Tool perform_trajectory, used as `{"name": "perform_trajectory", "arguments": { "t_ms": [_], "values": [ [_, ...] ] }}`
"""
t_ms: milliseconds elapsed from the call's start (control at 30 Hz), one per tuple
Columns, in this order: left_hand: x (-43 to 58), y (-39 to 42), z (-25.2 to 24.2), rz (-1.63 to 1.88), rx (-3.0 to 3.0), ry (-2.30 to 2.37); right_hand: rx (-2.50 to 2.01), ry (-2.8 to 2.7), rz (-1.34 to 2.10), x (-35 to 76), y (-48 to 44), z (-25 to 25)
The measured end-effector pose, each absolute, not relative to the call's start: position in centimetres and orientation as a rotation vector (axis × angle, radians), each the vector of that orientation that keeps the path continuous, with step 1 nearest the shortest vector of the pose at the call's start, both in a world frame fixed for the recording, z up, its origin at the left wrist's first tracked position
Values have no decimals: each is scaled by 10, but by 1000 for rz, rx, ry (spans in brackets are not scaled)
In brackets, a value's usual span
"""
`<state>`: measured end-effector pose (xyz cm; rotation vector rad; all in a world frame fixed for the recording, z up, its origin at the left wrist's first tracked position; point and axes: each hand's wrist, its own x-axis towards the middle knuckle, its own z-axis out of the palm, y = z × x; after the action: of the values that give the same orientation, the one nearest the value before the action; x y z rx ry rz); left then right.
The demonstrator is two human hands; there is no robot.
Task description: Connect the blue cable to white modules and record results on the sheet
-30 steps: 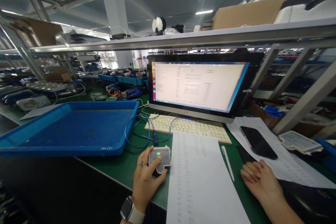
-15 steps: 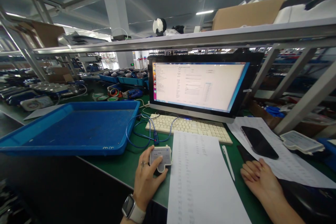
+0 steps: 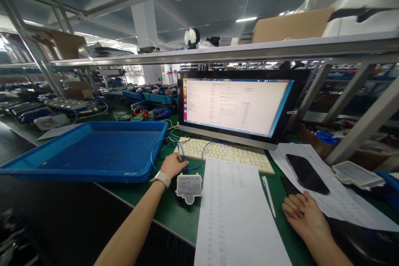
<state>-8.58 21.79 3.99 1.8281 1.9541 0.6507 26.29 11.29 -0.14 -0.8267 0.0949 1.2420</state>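
My left hand (image 3: 172,165) reaches forward over the green bench, thumb and fingers pinched on the plug end (image 3: 185,170) of a blue cable (image 3: 203,156). Just in front of the plug lies a small pale plastic unit (image 3: 189,188) with a grey labelled face, apart from the hand. To its right, a printed sheet (image 3: 232,212) lies flat. My right hand (image 3: 307,215) rests on the bench at the right with its fingers curled in and nothing visible in them. A white pen (image 3: 269,196) lies between the sheet and that hand.
A blue tray (image 3: 137,177) stands at the left. Behind are a cream keyboard (image 3: 232,154) and a monitor (image 3: 233,104) under a shelf (image 3: 218,53). On the right, a black phone (image 3: 307,173) lies on more paper, near another pale unit (image 3: 358,174).
My left hand has let go of the pale plastic unit, leaving it on the bench, and moved forward to the cable's plug. My right hand stays put. The view has tilted slightly up.
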Motion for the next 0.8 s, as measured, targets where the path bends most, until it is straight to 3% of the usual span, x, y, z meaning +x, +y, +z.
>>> {"name": "perform_trajectory", "arguments": {
  "t_ms": [233,533,800],
  "values": [
    [-83,239,32,456,1736,1913,-829,97,1242,264,114,-1],
    [-105,178,58,1013,1736,1489,-832,132,1268,261,115,5],
    [-105,140,28,1301,1626,1342,-832,103,1265,260,114,2]
  ]
}}
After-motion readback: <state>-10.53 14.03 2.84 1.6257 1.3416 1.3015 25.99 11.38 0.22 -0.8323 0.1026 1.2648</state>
